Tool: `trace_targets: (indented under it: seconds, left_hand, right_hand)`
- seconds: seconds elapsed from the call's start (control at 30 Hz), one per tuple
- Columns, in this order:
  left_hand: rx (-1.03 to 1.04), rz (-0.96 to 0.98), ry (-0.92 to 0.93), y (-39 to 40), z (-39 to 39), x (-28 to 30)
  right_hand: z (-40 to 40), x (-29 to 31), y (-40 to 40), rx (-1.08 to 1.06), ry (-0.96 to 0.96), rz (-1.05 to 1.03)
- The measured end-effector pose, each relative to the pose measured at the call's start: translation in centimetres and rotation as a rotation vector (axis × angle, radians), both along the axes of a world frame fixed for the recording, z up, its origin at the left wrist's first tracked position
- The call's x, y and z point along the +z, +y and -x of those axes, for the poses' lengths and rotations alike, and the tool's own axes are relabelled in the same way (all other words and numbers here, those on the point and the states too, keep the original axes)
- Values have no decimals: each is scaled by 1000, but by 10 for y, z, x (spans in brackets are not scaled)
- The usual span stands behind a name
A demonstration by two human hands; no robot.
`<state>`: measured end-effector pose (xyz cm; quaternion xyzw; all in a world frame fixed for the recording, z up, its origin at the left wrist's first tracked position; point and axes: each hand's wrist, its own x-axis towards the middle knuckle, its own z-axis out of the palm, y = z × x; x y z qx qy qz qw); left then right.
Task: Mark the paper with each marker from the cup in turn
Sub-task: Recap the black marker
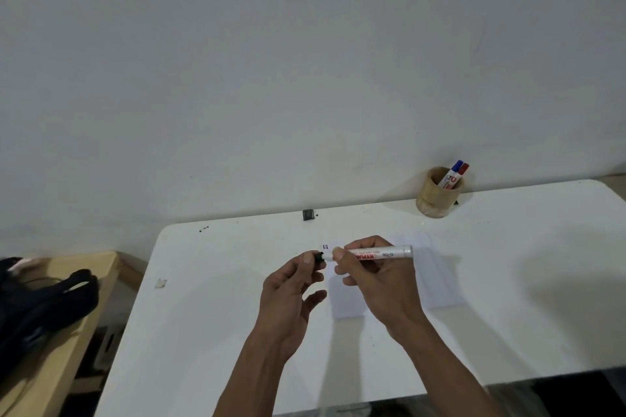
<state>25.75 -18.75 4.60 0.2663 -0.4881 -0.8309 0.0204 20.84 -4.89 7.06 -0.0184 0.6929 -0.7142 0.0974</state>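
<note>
White and smooth, the marker [376, 253] lies in my right hand [376, 281], my left hand [291, 294] pinching its black cap [318, 257] above the flat paper [382, 278].

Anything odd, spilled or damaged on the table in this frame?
Nothing spilled or damaged. Minor oddities only: a small dark object and black specks near the table's far edge, and a scrap at its left. Cup stands upright.

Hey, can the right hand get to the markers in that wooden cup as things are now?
Probably not yet: the right hand holds the white marker, whose black cap the left hand pinches. The table toward the wooden cup looks unobstructed.
</note>
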Motion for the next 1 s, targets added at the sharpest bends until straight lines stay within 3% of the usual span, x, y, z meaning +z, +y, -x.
trace_targets:
  seconds: [0.53,0.63,0.73,0.87,1.0]
  left_hand:
    - [-99,124,33,9,11,-2]
    - [-35,74,34,12,14,-4]
    - [37,170,0,12,22,-7]
    - [-8,376,21,25,40,-1]
    - [-98,528,90,52,60,12]
  right_hand:
    - [6,-15,8,-11,-187,127]
    - [9,-20,18,-128,-238,177]
    - [15,-21,38,-243,13,-124]
    - [27,-26,55,-78,471,-587]
    - [46,-39,63,-52,735,-771]
